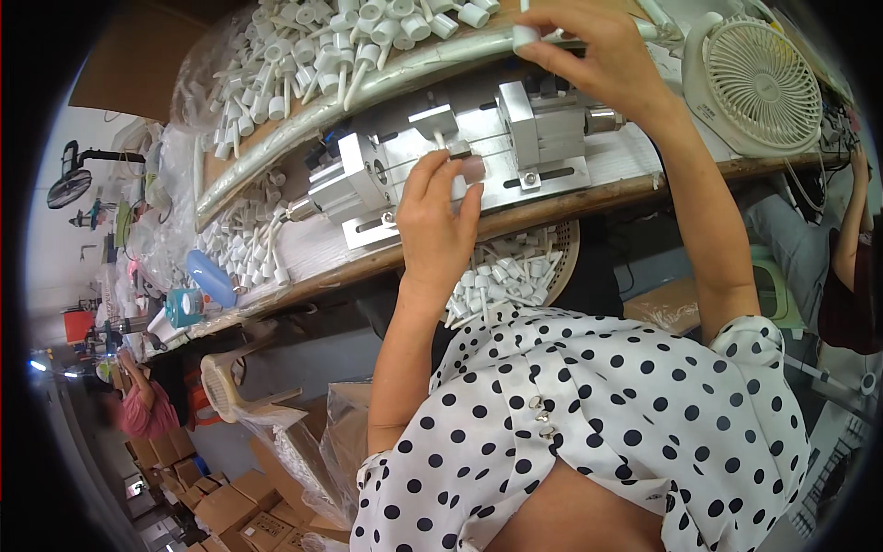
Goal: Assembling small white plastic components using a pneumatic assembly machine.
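My right hand (607, 60) is raised past the far right of a silver metal fixture (538, 138), pinching a white cap with a thin stem (525, 37) between thumb and fingertips. My left hand (430, 216) is at the middle of the fixture, between its two end blocks. Its fingers are curled round a small white cap (458, 188), with the thumb at its right side. Beyond the fingertips, a white stem (440, 139) shows against a small metal plate (432, 120). The left fingers partly hide the fixture's middle.
White stemmed caps are heaped (313, 55) behind a plastic-wrapped rail (432, 55); more fill a basket (568, 262) at my lap. A white fan (759, 87) stands at right. A blue plastic object (212, 279) lies left. Other people sit at both sides.
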Motion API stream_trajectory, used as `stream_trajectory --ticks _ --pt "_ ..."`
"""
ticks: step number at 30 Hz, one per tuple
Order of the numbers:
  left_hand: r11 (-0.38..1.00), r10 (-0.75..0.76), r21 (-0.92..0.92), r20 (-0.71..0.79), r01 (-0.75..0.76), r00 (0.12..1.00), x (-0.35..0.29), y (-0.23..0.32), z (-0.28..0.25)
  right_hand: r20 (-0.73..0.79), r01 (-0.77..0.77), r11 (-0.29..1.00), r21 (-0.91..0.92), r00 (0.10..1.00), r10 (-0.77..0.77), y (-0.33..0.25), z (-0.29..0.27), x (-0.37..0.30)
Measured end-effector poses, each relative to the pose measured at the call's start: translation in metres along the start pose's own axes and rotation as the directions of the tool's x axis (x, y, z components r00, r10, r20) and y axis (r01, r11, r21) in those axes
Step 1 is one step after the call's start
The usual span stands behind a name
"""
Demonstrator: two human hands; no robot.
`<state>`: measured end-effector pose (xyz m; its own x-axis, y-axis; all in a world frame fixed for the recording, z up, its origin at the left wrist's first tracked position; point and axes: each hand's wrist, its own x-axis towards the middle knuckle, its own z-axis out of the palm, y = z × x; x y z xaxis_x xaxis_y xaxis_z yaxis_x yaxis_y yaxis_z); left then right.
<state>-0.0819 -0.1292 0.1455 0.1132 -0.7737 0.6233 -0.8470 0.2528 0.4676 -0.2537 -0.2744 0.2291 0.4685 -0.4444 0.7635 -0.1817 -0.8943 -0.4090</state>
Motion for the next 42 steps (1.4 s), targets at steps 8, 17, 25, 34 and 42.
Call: stream_trajectory --ticks 8,17,25,34,42 --pt "0.986 0.120 0.112 0.073 -0.128 0.990 0.007 0.004 -0.006 -0.023 0.149 0.987 -0.068 0.988 -0.150 -0.013 0.002 -0.015" --pt "0.980 -0.005 0.195 -0.202 0.045 0.979 0.118 -0.038 -0.055 0.189 0.218 0.967 0.130 0.952 -0.240 -0.040 0.028 -0.041" --pt "0.880 -0.138 0.464 0.046 0.101 0.989 0.169 -0.090 -0.056 0.411 0.369 0.929 0.017 0.845 -0.342 -0.032 0.076 -0.042" --pt "0.775 -0.480 -0.433 0.072 0.461 0.874 0.109 -0.047 -0.096 0.526 0.212 0.970 0.122 0.815 -0.244 -0.029 0.065 -0.025" --pt "0.931 -0.209 -0.317 -0.051 0.182 0.977 0.009 -0.002 -0.043 0.219 0.085 0.885 -0.458 0.975 0.020 0.040 0.045 0.049"
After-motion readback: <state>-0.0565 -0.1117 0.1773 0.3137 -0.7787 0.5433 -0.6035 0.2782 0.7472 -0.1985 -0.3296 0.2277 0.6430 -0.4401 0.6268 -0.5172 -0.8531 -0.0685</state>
